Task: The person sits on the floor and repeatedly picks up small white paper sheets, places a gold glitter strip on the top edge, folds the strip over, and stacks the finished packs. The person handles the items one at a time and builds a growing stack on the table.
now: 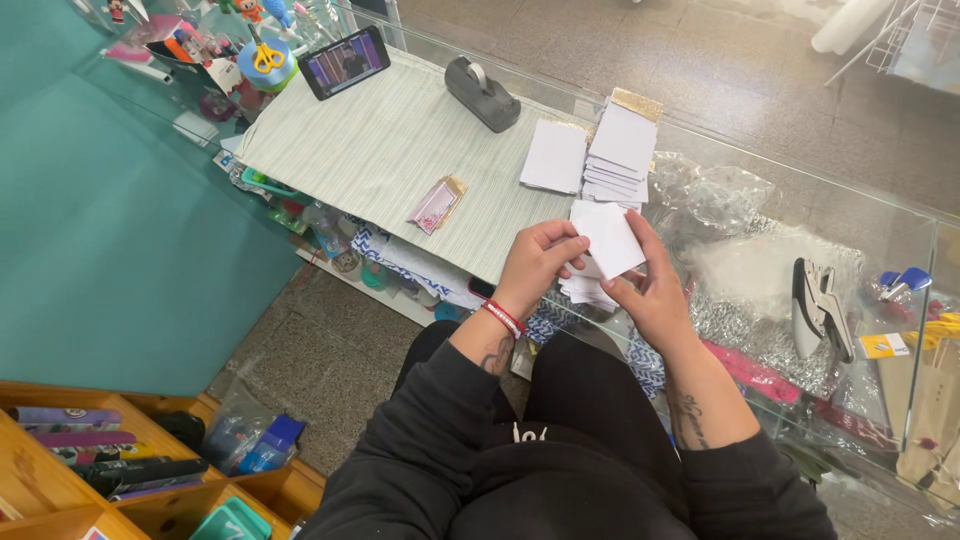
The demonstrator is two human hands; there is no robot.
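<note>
White card (611,238) pinched by left hand (537,262) and right hand (650,290); perhaps three stacks nearby.

Black sweatshirt, sleeves pushed up past forearms. Red-and-white beaded bracelet (504,318) at left wrist. Dark tattoos on both inner forearms. Bare hands, black trousers.

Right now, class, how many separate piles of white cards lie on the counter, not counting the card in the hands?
3: a flat pile by the tape dispenser, a fanned pile beside it, and one beneath the hands, partly hidden.
</note>
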